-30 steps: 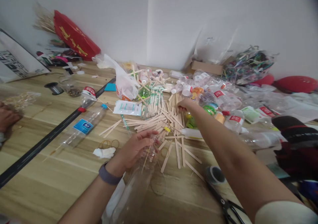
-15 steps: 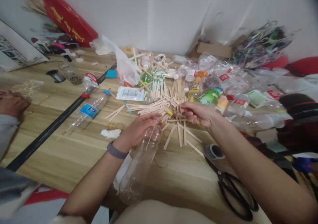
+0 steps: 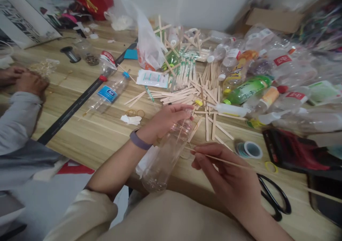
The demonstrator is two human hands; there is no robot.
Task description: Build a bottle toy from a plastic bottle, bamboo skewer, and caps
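Across whole view: wooden table (image 3: 88,141), light grain, heavily cluttered. Far right of it: pile of plastic bottles (image 3: 267,73), mostly clear, some red-labelled, one green. Centre, just left of pile: heap of flat wooden sticks (image 3: 187,91), criss-crossed. Behind heap: white plastic bag (image 3: 149,45), standing up. Left edge: co-worker's grey sleeve (image 3: 18,119) and that person's hands (image 3: 29,82) on the table, well apart from the wearer's own. Diagonal, left of centre: black strip (image 3: 77,105), with blue-labelled bottle (image 3: 108,93) lying just beside it.

Near table edge, centre: clear bottle (image 3: 165,155), tilted, base toward the body and overhanging the edge, neck end toward the stick heap. Gripped at upper part by left hand (image 3: 165,121), fingers curled and closed round it; purple wristband (image 3: 140,141) on that wrist.

Just right of bottle: right hand (image 3: 227,177), palm up, thumb and forefinger pinched on thin skewer (image 3: 232,162), remaining fingers loosely bent. Skewer roughly level, free tip just beside bottle's side; touching or not, cannot tell.

Right of that hand: black scissors (image 3: 275,198), flat on table, handles showing. Beyond them: tape roll (image 3: 249,150), lying flat. Near it: yellow rubber band (image 3: 271,167). Left of left hand: two tan rubber bands (image 3: 135,112) and crumpled white scrap (image 3: 130,119).
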